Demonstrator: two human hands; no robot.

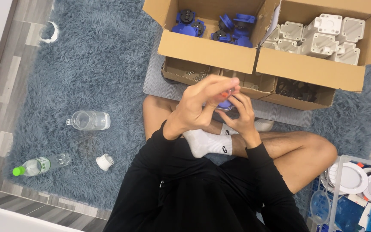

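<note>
I sit cross-legged on a shaggy blue-grey rug. My left hand is raised in front of me, its fingers pinched on something small and orange-red. My right hand sits just right of it, holding a blue plastic part that shows between the two hands. Most of the part is hidden by my fingers. Both hands hover above my white-socked foot.
An open cardboard box ahead holds blue parts; a second box holds white parts. Small trays with screws lie below. A glass jar, green-capped bottle and white cap lie at left. White round discs fill a bin at right.
</note>
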